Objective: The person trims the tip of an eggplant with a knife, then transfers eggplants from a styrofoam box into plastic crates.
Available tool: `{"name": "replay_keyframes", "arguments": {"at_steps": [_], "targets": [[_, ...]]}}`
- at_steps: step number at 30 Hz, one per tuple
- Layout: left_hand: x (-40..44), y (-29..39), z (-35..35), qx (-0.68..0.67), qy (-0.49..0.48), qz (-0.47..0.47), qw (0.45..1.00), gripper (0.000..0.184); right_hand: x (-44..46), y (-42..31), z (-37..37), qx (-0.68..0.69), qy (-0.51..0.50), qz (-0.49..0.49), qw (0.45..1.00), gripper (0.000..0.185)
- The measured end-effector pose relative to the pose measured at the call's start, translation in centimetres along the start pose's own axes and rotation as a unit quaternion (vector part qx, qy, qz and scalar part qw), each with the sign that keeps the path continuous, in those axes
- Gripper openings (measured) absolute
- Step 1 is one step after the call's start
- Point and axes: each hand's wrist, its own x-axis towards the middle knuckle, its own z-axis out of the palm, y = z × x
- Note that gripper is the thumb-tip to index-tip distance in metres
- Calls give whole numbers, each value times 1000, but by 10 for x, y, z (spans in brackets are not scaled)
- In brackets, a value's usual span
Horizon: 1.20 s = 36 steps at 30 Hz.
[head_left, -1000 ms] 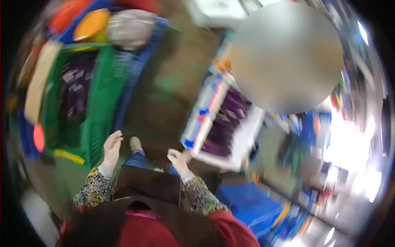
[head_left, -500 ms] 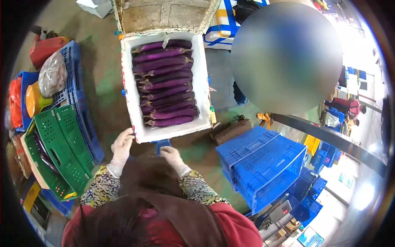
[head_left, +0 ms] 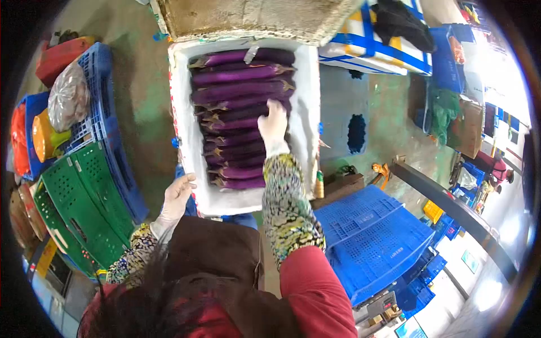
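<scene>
A white foam box (head_left: pixel 304 124) holds a column of long purple eggplants (head_left: pixel 239 90) lying crosswise. My right hand (head_left: pixel 274 128), in a white glove, reaches over the right part of the rows. Its fingers are stretched toward the eggplants, with the thumb apart. Whether the fingertips touch one cannot be made out. My left hand (head_left: pixel 176 200), also gloved, is at the box's near left corner, its fingers loosely bent and nothing visible in them. A small clear plastic piece (head_left: pixel 251 54) lies on the far eggplants. The box's worn lid (head_left: pixel 248 19) stands open at the far side.
Left of me are a green crate (head_left: pixel 84 197), a blue pallet (head_left: pixel 104 107) and a bag of wrapped goods (head_left: pixel 69 97). To the right stands a blue crate (head_left: pixel 372 236), with a metal beam (head_left: pixel 451 214) beyond it. A taped white box (head_left: pixel 372 42) sits at the back right.
My right hand has moved from below the box's near edge up over the eggplants. The box now appears larger and closer. My left hand stays near the same corner.
</scene>
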Motion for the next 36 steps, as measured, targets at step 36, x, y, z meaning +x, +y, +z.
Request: {"name": "replay_keyframes", "arguments": {"at_steps": [36], "targets": [[129,74,7,-371,-60,-103,921,48,138,-47,23,-376,-260,-99,884,42]]}}
